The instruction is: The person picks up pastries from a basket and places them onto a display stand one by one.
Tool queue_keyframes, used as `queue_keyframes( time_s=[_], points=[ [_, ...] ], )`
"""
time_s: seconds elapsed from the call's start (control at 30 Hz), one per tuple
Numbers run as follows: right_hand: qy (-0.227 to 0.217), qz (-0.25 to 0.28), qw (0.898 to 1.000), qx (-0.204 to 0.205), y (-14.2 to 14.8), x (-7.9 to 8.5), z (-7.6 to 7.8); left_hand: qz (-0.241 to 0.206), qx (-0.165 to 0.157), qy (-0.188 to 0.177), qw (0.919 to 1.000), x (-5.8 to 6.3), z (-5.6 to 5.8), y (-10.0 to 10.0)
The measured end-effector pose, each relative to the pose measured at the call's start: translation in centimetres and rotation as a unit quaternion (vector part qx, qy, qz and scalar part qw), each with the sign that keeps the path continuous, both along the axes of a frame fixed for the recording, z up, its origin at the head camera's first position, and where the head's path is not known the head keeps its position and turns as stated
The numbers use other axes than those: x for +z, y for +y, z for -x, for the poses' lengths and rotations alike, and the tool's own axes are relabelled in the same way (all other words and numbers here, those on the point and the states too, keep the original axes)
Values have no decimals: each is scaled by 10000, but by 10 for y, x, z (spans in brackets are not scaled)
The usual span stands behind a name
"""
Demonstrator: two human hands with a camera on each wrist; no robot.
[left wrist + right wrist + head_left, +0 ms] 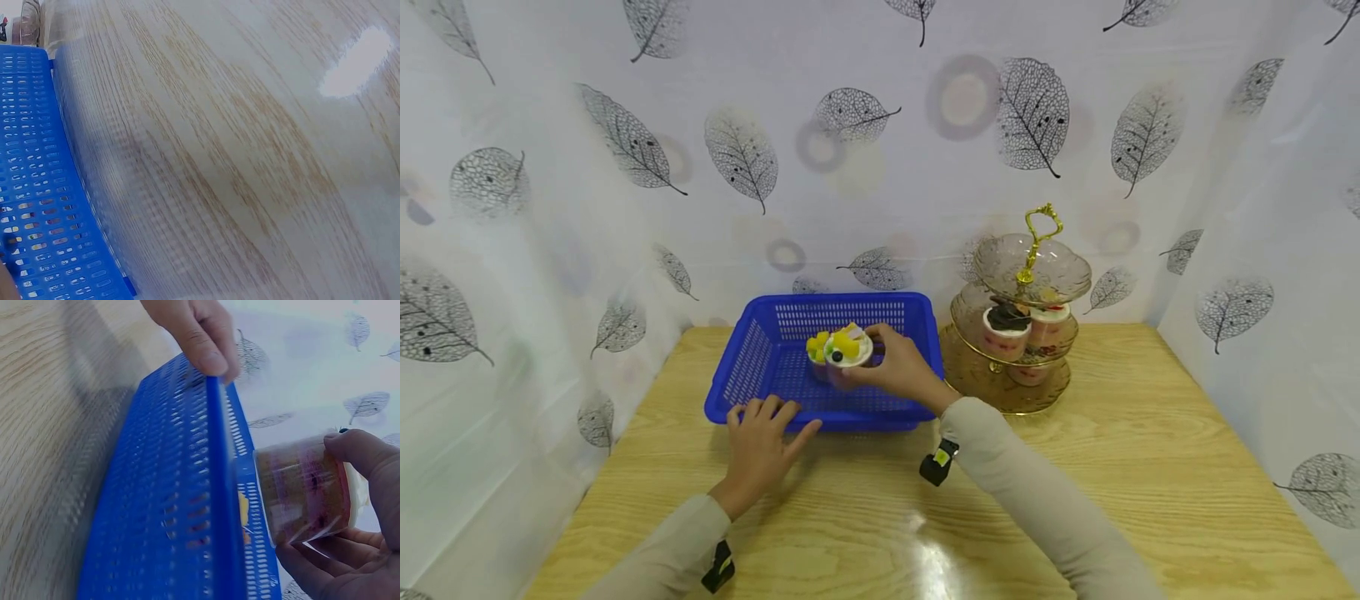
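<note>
My right hand grips a clear dessert cup between thumb and fingers. Layers of cake and cream show through its side, and yellow fruit, a dark berry and white cream top it in the head view. The cup is over the blue plastic basket, overlapping a second cup with yellow fruit cubes inside the basket. My left hand rests on the basket's near rim, fingers over the edge and thumb spread to the side. In the right wrist view, the left hand's thumb lies against the rim.
Right of the basket stands a three-tier stand with a gold handle. Dessert cups stand on its lower tiers, one topped with dark chocolate. A leaf-patterned curtain closes off the back and sides of the wooden table.
</note>
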State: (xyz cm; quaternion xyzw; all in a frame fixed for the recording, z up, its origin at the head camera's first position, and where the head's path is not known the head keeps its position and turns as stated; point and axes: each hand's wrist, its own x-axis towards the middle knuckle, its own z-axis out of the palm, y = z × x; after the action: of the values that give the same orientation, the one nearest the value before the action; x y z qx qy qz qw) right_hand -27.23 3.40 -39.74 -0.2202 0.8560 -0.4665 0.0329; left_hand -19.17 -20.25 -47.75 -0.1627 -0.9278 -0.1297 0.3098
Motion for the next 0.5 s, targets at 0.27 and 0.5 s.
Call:
queue_keyframes(
  time_s=[0.27,0.5],
  points=[
    [32,223,9994,-278,30,11,-9,-27,-17,80,10000,-1,0,0],
    [-18,460,9970,-626,61,11,-19,21,65,-13,10000,-1,0,1]
  ],
)
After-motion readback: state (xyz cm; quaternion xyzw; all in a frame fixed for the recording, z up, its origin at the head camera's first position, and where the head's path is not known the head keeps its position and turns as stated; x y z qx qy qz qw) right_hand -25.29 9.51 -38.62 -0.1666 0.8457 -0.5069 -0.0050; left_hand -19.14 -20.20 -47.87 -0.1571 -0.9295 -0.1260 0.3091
